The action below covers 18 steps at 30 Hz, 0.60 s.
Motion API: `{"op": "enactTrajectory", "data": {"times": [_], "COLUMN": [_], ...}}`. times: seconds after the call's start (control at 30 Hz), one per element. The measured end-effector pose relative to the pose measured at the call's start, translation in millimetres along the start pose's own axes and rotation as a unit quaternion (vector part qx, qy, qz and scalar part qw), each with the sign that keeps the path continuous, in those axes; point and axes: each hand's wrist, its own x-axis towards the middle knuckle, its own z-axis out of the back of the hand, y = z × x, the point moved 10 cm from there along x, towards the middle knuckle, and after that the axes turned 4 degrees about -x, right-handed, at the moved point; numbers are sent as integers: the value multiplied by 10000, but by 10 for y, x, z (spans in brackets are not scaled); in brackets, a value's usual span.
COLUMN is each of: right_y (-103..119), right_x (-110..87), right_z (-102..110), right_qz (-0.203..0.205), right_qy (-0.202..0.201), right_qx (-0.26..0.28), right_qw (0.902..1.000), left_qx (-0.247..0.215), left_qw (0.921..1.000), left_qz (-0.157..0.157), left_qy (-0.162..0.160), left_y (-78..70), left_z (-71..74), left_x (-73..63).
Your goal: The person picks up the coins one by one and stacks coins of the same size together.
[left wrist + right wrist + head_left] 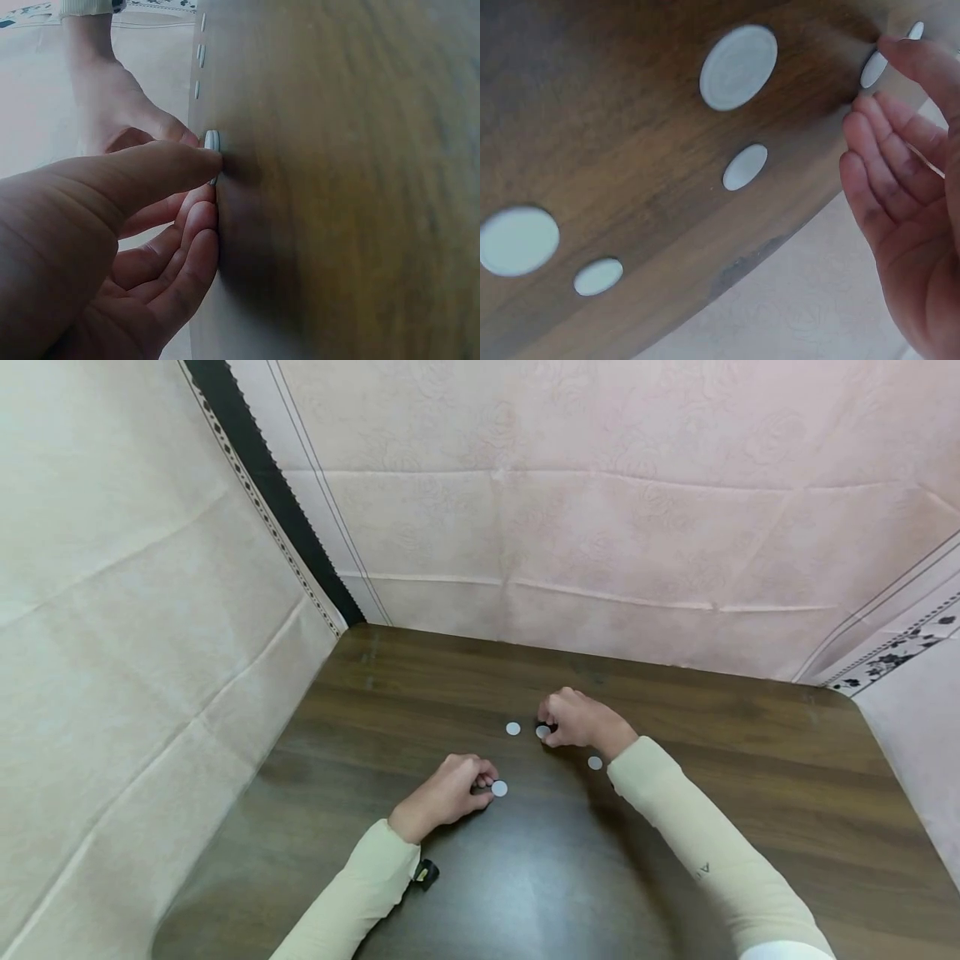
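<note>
My left hand (pixel 450 789) is low over the table, pinching a small flat white disc (pixel 499 788) at its edge between thumb and curled fingers. In the left wrist view that disc (pixel 213 139) shows edge-on past the thumb tip. Farther out, my right hand (pixel 581 722) has thumb and fingertips around another white disc (pixel 543 732), which lies close on the tabletop. From the right wrist, this disc (pixel 874 69) sits between the thumb and the curled fingertips, partly covered by the thumb.
A loose white disc (pixel 513 728) lies left of the right hand, and another disc (pixel 595 763) lies beside the right sleeve. The right wrist view shows several discs (pixel 739 67) on the brown wooden table (pixel 420 693). Pale patterned cloth (pixel 600 527) hangs behind the table's far edge.
</note>
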Motion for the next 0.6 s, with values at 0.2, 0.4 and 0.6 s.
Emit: {"op": "enactTrajectory", "data": {"times": [0.2, 0.4, 0.6], "right_y": [-21, -10, 13], "right_x": [83, 165, 201], "right_z": [-22, -68, -119], "right_qz": [-124, -120, -35], "right_qy": [306, 403, 389], "right_qx": [72, -289, -642], "right_qw": [9994, 9987, 9972], "left_qx": [53, 28, 23], "left_qw": [10000, 10000, 10000], "left_qz": [-48, -36, -70], "left_qy": [-7, -10, -39], "left_y": [-8, -9, -6], "left_z": [-1, 3, 2], "left_x": [10, 17, 8]}}
